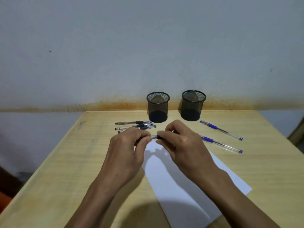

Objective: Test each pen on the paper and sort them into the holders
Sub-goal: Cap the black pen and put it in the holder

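Right between the two hands, a black pen (155,137) is pinched from both ends: the left hand (126,150) curls its thumb and fingertips round one end, and the right hand (182,145) curls its thumb and forefinger round the black grip part. Only a short clear and black stretch of the pen shows in the gap between the fingers; whether its cap is on cannot be told. Both hands hover over the far corner of a white sheet of paper (189,186), which lies tilted on the pale wooden table (65,162).

Just beyond the left hand, a small cluster of black pens (134,125) lies side by side, partly hidden by the knuckles. To the right of the right hand lie two blue pens, the nearer blue pen (221,144) and the farther blue pen (221,130), both slanted and apart from each other.

At the table's far edge, against the wall (148,46), stand two upright black mesh holders, the left holder (158,107) and the right holder (193,105), near each other but not touching.
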